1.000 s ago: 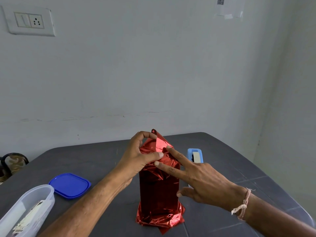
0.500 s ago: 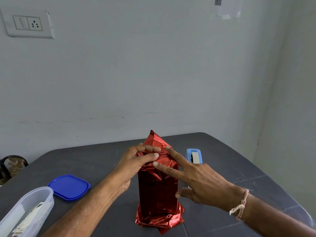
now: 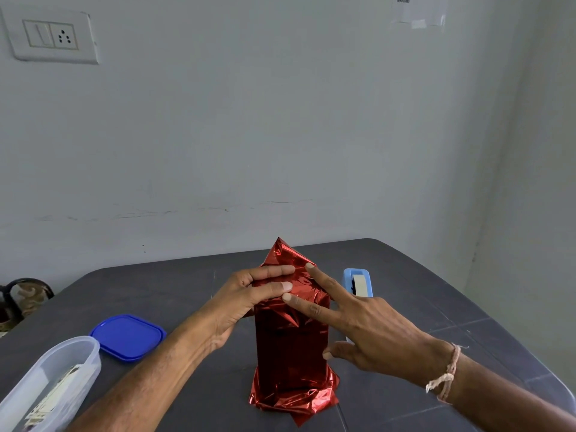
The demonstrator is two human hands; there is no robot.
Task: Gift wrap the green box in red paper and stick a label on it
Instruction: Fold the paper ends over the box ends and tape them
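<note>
Left hand (image 3: 240, 304) pinches red paper (image 3: 291, 347) that hides the box

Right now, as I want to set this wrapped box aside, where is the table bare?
Bare table lies behind the wrapped box, between blue lid and tape dispenser, and along the far right edge. Crowded: near left, with clear container and lid; the centre, where left hand and right hand are on the box.
</note>
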